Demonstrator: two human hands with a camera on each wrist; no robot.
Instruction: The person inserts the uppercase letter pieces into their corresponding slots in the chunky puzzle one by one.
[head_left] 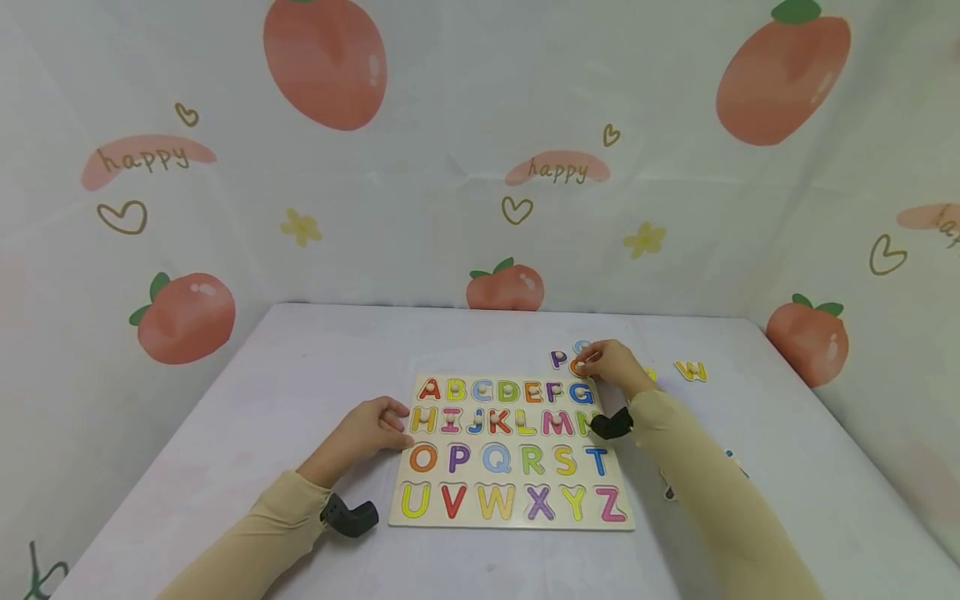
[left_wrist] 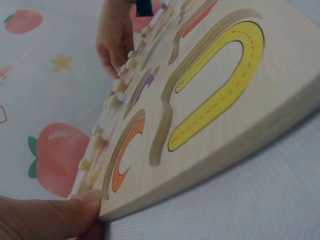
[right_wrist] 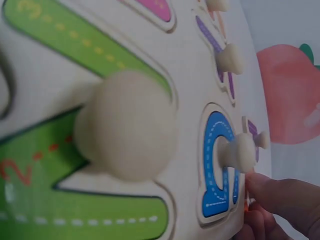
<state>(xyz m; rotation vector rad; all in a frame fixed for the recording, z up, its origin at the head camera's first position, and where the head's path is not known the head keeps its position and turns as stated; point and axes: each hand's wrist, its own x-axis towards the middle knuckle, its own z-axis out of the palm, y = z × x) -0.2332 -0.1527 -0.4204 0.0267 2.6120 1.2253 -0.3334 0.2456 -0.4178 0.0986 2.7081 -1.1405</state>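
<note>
Watching remotely, I saw the left hand (head_left: 367, 429), fingers relaxed, touching the letter board (head_left: 476, 460) at nine o'clock; past its one o'clock edge, a purple P (head_left: 558, 359) lay beside the orange letter piece (head_left: 576, 367) the right hand (head_left: 617, 365) pinched.

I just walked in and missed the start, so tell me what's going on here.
A person is working at a wooden alphabet board. The left hand rests against its left edge, while the right hand, near the far right corner, pinches an orange letter. The knobbed pieces A through N sit in the board; the slots for O through Z are not yet filled. A purple P and a yellow W lie loose on the table.
</note>
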